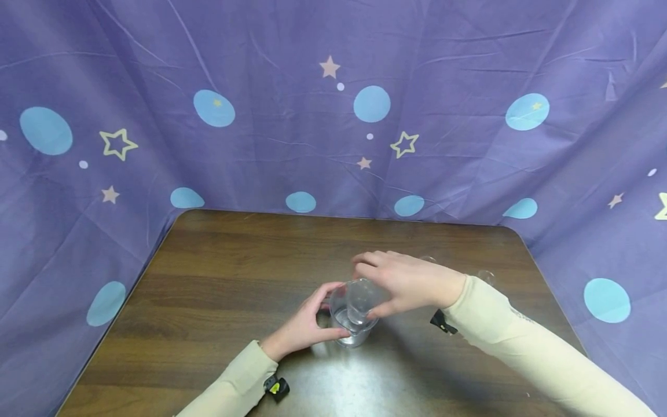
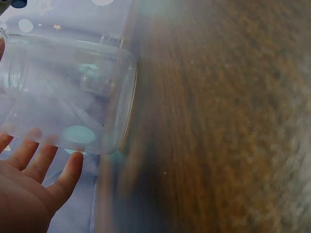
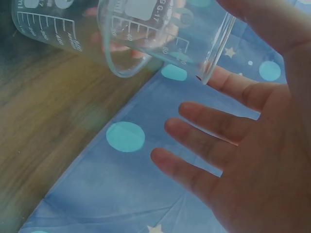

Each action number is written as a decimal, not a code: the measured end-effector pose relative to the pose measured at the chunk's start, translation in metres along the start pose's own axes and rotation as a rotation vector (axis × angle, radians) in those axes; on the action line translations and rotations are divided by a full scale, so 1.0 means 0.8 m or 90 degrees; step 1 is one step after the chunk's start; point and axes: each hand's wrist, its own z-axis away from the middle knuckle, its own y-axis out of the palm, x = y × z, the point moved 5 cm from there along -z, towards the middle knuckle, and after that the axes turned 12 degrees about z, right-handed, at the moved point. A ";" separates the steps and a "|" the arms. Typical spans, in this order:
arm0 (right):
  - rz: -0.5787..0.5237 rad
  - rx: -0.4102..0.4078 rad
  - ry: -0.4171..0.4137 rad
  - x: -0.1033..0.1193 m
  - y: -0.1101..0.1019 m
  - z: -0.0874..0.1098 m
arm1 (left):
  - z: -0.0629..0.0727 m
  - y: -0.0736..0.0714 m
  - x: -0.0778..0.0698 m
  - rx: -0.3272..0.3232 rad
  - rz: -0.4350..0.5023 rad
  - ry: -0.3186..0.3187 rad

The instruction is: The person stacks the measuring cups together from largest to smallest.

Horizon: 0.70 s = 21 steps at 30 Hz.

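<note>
A large clear glass beaker (image 1: 352,339) stands upright on the table, my left hand (image 1: 304,327) holding it between thumb and fingers. Its lower wall and base fill the upper left of the left wrist view. With thumb and index finger, my right hand (image 1: 403,281) pinches a smaller glass beaker (image 1: 367,298) near its rim. That smaller beaker is tilted, its lower end at the mouth of the large one (image 3: 46,24). White volume marks show on both in the right wrist view. The other right fingers (image 3: 194,179) stay extended, off the glass.
Two more clear glass pieces stand farther back: one glass (image 1: 428,259) half hidden behind my right hand, another glass (image 1: 486,277) behind the right forearm. The brown wooden table (image 1: 234,260) ends at a purple curtain (image 1: 292,116) at the back and sides.
</note>
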 end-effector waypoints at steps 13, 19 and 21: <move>-0.012 0.022 -0.003 0.008 0.026 -0.009 | 0.001 0.000 0.002 -0.001 0.014 -0.002; -0.014 0.043 0.001 0.006 0.039 -0.011 | 0.001 0.001 0.000 -0.001 0.024 0.016; -0.010 0.047 0.002 0.005 0.044 -0.013 | 0.001 0.001 0.000 -0.003 0.028 0.016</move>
